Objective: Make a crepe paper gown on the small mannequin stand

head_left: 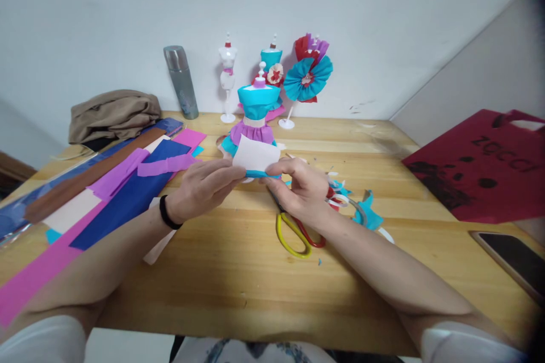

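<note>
My left hand and my right hand meet at the middle of the wooden table. Together they pinch a small white paper piece with a turquoise strip along its lower edge. Just behind it stands a small dress-form mannequin dressed in a turquoise top and a purple ruffled skirt. Both hands have their fingers closed on the paper. A black band circles my left wrist.
Long crepe paper strips in blue, pink, purple, brown and white lie at the left. Scissors and turquoise scraps lie by my right wrist. More mannequins, a flask, folded cloth, a red bag and a phone stand around.
</note>
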{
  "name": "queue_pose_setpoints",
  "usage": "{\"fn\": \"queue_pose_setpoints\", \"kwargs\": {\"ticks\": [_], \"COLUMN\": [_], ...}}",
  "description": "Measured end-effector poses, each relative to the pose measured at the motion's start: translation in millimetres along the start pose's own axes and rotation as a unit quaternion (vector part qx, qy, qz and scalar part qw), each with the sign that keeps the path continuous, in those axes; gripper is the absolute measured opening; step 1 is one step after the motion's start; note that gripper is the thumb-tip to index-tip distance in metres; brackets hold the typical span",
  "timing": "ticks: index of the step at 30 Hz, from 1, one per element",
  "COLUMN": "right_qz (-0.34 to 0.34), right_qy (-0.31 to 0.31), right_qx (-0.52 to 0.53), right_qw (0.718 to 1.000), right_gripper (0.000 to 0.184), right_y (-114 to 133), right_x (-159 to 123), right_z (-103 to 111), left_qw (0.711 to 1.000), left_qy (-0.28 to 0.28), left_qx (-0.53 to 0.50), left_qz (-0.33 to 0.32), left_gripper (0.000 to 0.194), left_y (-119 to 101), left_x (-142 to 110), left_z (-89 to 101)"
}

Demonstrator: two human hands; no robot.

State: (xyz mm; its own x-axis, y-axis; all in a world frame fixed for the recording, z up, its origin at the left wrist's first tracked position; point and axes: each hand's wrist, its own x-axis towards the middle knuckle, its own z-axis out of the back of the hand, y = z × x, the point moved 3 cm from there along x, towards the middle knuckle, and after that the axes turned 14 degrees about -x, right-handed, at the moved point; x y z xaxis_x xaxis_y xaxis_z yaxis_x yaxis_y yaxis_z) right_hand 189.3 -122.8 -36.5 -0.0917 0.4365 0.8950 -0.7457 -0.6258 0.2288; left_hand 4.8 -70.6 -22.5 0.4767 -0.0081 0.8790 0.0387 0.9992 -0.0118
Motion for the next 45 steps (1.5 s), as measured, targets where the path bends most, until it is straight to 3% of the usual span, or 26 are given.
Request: {"fn": "queue_pose_setpoints", "kwargs": {"ticks": [6, 13, 19, 24, 27, 33, 39, 42, 45], "right_qz": [-0.015, -0.128, -0.155, -0.168, -0.210, -0.278, -0.295, -0.307, -0.316], "right_qy": [0.011, 0.059, 0.031, -0.003, -0.004, 0.009, 0.020, 0.022, 0.013], "right_qx": [0.002, 0.066, 0.098, 0.149, 0.180, 0.201, 0.186, 0.180, 0.187], "right_qw": [1.000, 0.988, 0.983, 0.975, 0.961, 0.939, 0.937, 0.934, 0.930], "right_gripper": [0.009, 0.003, 0.002, 0.006, 0.007, 0.010, 0.012, 0.013, 0.012], "right_y": [-1.5, -8.0, -13.9, -17.1, -18.1, -18.0, -19.0, -19.5, -18.7], "right_x": [-0.1, -5.4, -6.0, -4.4, -4.4, -3.4, -4.3, -4.9, -4.6], "right_z": [-0.7, -5.9, -9.2, -12.7, -14.9, -16.8, -17.8, -19.4, -20.4], "left_qw": [0.999, 0.997, 0.984, 0.942, 0.907, 0.839, 0.768, 0.750, 0.757], "left_qy": [-0.013, -0.036, -0.078, -0.109, -0.142, -0.191, -0.209, -0.215, -0.214], "left_qx": [-0.004, 0.003, -0.061, -0.142, -0.193, -0.286, -0.339, -0.350, -0.348], "left_qz": [0.041, 0.074, 0.149, 0.285, 0.346, 0.421, 0.501, 0.518, 0.510], "left_gripper": [0.003, 0.003, 0.008, 0.005, 0.005, 0.010, 0.014, 0.014, 0.015], "left_y": [1.8, -0.4, 3.1, 7.9, 9.3, 7.6, 4.8, 4.1, 3.9], "left_x": [1.4, 1.3, -0.1, -5.9, -7.8, -4.7, -2.1, -1.8, -1.5], "left_z": [-1.4, -1.6, -2.9, -9.1, -12.3, -15.6, -17.9, -18.7, -19.0]}}
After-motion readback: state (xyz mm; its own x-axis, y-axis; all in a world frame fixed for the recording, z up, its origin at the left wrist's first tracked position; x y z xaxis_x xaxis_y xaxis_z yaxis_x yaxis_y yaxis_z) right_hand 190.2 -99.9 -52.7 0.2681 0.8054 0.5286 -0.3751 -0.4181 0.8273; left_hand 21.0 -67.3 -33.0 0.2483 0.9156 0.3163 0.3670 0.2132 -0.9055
